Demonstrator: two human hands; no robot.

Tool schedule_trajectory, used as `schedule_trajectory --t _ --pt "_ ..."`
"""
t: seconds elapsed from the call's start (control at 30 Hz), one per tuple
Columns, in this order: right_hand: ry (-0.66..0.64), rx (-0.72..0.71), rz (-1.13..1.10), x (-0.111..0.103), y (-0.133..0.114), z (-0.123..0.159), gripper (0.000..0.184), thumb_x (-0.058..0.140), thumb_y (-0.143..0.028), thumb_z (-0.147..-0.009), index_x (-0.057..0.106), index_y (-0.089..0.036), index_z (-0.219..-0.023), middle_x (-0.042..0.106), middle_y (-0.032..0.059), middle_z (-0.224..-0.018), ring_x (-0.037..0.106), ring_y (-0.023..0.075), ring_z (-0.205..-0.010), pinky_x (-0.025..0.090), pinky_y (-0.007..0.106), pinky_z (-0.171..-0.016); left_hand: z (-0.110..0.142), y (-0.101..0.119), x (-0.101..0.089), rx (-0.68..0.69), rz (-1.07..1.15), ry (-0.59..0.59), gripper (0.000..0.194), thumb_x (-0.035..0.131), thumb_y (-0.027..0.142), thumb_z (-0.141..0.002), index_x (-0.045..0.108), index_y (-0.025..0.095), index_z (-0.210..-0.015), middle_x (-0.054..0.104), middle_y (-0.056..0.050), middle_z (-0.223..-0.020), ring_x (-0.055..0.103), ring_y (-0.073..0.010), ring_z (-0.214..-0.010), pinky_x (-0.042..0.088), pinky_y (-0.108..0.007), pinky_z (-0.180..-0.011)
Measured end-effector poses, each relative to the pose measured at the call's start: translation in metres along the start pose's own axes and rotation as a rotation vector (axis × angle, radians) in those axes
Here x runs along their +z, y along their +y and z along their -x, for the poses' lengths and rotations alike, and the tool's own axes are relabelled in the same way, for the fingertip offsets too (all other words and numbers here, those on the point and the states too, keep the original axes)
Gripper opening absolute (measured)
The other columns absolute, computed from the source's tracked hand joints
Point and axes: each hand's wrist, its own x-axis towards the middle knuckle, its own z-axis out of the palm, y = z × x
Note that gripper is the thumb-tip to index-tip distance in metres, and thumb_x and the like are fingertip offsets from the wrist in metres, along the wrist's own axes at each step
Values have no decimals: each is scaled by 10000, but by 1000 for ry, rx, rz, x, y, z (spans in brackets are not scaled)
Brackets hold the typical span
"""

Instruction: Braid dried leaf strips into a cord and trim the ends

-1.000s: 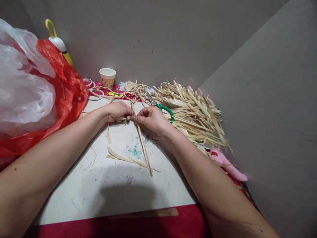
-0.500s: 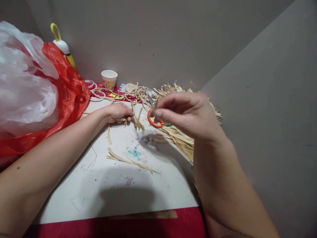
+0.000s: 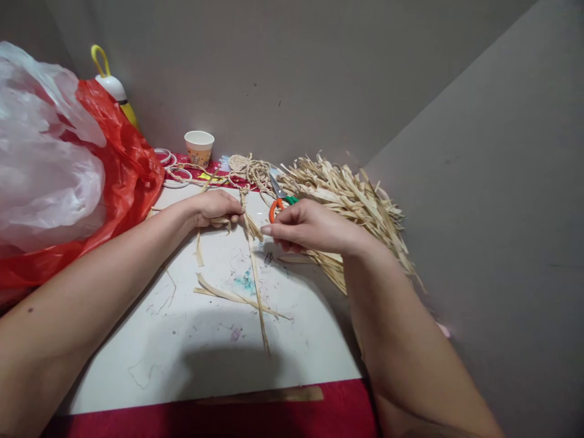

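My left hand (image 3: 219, 208) is closed in a pinch on a braid of dried plant strips (image 3: 244, 201). Loose strip ends (image 3: 253, 227) fan out below its fingertips. From the braid one long thin strip (image 3: 256, 286) runs down over the white board. Just right of the strip ends, my right hand (image 3: 303, 226) has thumb and fingers drawn together; what they hold, if anything, I cannot make out. Behind that hand lie scissors (image 3: 277, 187) with orange and green handles, partly covered by it.
A heap of dried strips (image 3: 360, 194) lies at the right by the wall. Coiled braid (image 3: 250, 167), a paper cup (image 3: 199, 148) and white rings (image 3: 180, 178) line the back. Red and clear plastic bags (image 3: 132, 152) fill the left. Loose strips (image 3: 223, 293) lie on the white board (image 3: 137, 340).
My right hand has come down and slightly left, close to the strip ends. A long strip now trails down the board from the braid. My left hand keeps its pinch.
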Motion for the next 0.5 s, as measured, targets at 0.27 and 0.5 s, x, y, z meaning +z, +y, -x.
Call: schedule_trajectory --t 0.27,0.5 --pt "-7 48 544 39 -5 -24 178 557 -291 -758 679 -163 -742 656 73 -715 540 147 -613 327 247 -553 -2 -2 -2 -17 16 -9 318 543 124 -818 529 118 -500 422 33 -363 228 -16 -267 122 -167 -316" --pt "-64 -48 357 16 14 -16 83 546 -230 -694 585 -172 -650 579 18 -624 464 116 -555 319 235 -516 1 0 0 -7 45 -8 322 556 132 -814 527 118 -494 389 42 -330 203 -18 -258 108 -156 -299"
